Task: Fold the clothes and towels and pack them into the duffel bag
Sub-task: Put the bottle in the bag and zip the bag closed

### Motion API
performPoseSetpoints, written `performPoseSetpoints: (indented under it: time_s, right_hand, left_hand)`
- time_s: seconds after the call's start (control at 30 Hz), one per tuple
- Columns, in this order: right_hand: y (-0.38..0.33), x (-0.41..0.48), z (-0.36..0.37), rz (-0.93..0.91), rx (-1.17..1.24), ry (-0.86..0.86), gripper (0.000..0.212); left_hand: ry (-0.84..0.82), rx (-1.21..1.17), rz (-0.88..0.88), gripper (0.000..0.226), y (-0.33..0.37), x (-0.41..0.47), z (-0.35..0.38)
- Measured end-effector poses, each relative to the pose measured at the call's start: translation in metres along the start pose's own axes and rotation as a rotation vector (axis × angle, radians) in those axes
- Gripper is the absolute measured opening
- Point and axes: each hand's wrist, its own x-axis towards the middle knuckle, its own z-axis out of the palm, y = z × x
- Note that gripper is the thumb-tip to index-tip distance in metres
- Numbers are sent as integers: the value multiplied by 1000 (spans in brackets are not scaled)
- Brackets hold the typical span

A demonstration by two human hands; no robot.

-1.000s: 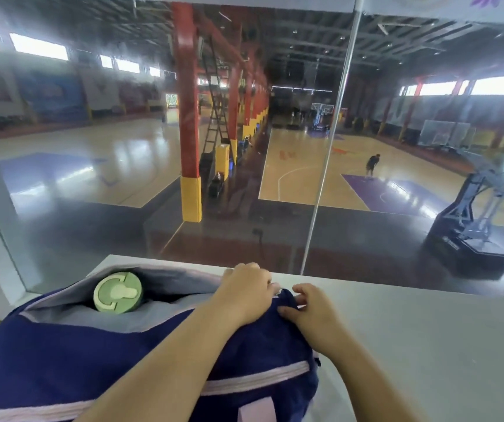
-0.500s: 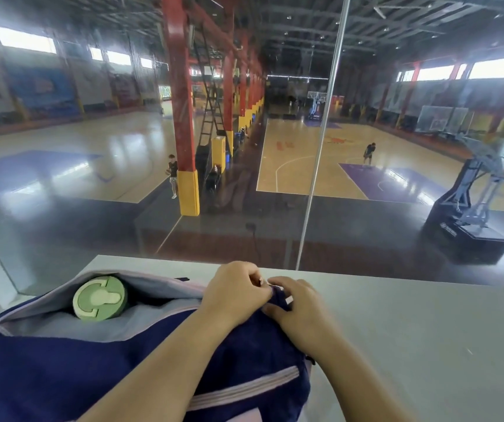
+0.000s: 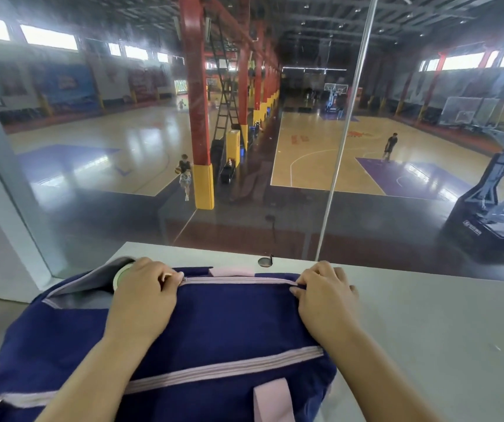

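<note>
A navy duffel bag with pale pink trim lies on the grey table in front of me. My left hand pinches the zipper pull on the bag's top, and the pink zipper is shut from there to the right end. My right hand grips the bag's fabric at that right end. Left of my left hand the bag is still open, showing grey lining and part of a green bottle lid. No clothes or towels are visible.
The table's far edge meets a glass wall overlooking basketball courts below. A small round cable hole sits in the table just behind the bag. Bare table surface extends to the right of the bag.
My left hand has drawn the zipper leftward from the bag's right end, closing most of the top. The right hand stayed at the right end. The green lid is now mostly hidden.
</note>
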Motion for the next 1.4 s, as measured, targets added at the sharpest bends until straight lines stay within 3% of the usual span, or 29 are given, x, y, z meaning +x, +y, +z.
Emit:
performPoseSetpoints:
  time_s: [0.13, 0.3, 0.37, 0.6, 0.83, 1.1, 1.23, 1.4]
  right_hand:
    - [-36, 1, -11, -99, -86, -14, 26]
    - [-98, 0, 5, -435, -6, -123, 27]
    - [-112, 0, 15, -489, -14, -132, 21]
    - [-105, -6, 27, -360, 124, -86, 15]
    - [-90, -17, 26, -247, 93, -28, 13]
    - [-89, -38, 19, -322, 53, -31, 27]
    - [-74, -66, 8, -352, 149, -5, 29]
    - [-41, -109, 2, -326, 168, 39, 29]
  left_hand:
    - [7, -15, -14, 20, -9, -8, -6]
    - [16, 19, 9, 23, -5, -5, -1]
    - [8, 2, 9, 21, -6, -6, -4]
    - [42, 25, -22, 15, -39, -12, -36]
    - [201, 68, -297, 14, -97, -12, -90]
    - [205, -17, -357, 11, -103, -38, -91]
    - [142, 7, -278, 31, -76, -64, -85]
    - [10, 13, 16, 24, -46, -111, -56]
